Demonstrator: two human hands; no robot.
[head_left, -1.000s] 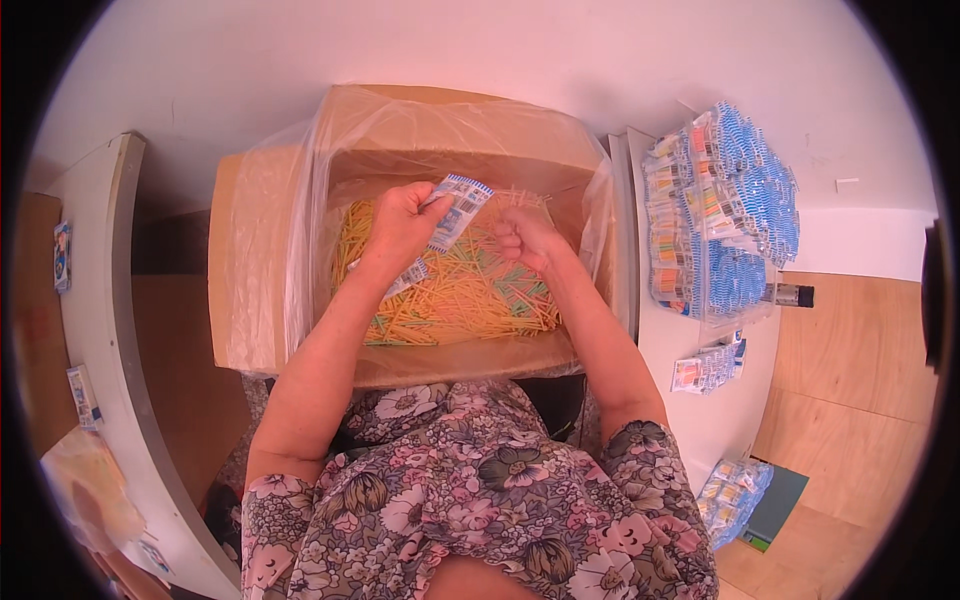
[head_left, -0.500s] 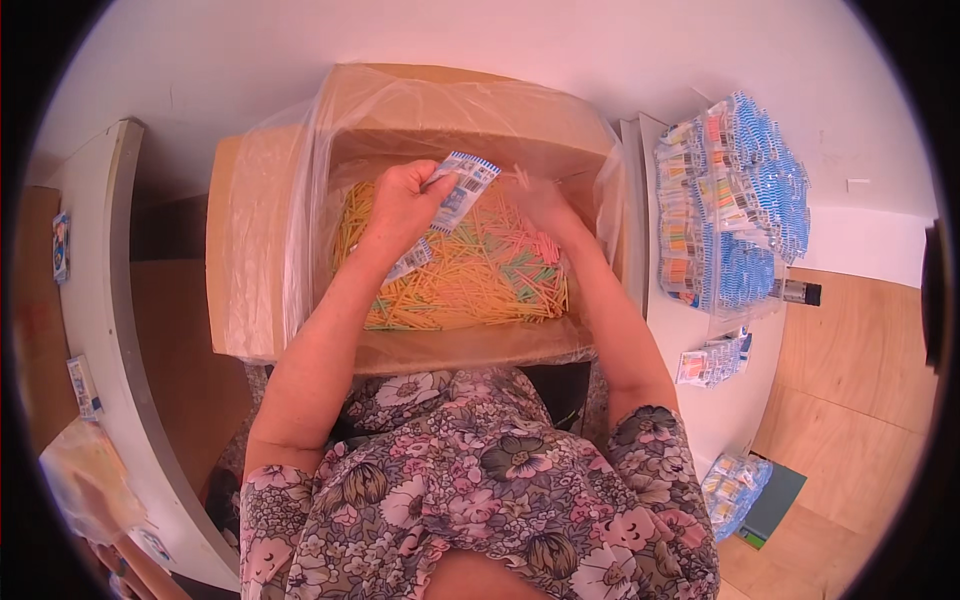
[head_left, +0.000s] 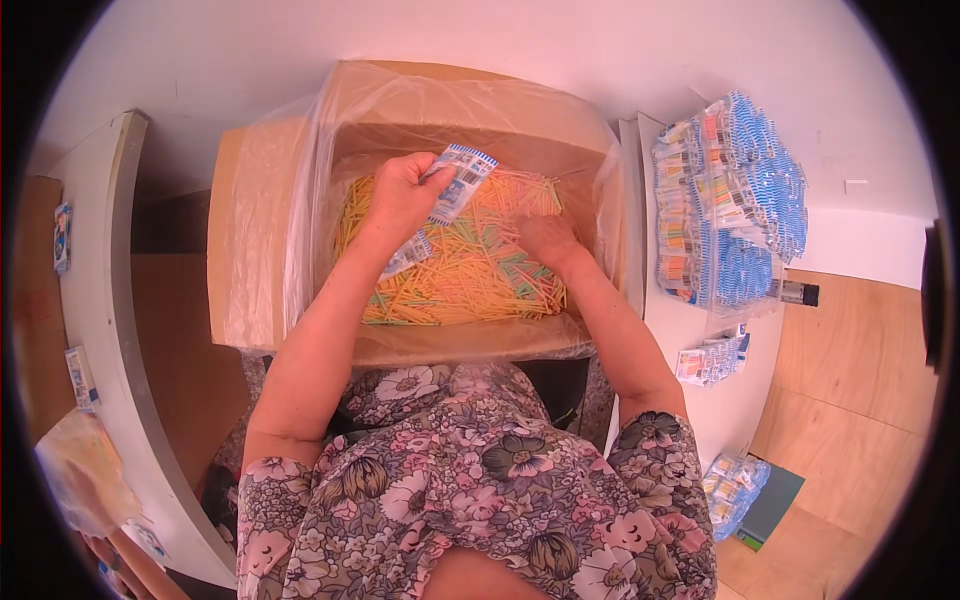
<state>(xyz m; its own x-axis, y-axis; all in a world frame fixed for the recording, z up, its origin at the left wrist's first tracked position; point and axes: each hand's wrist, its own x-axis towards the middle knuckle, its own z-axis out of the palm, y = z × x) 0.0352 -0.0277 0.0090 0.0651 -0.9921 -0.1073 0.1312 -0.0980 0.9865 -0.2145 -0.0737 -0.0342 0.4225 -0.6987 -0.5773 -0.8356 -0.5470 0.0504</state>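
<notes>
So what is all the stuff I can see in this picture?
Box: one, brown cardboard, lined with a clear plastic bag, middle of the view.
Sticks: a heap too many to count, mostly yellow with some green and orange, inside the box.
Packet: flat, blue and white, held above the sticks; a second piece hangs below the hand.
Pile of packets: many, blue, white and orange, on the white table to the right.
Small bundles: two, blue and white, nearer on that table and by the floor.
Shelf: one, white, on the left.
Left hand: grips the packet.
Right hand: rests in the sticks.
</notes>
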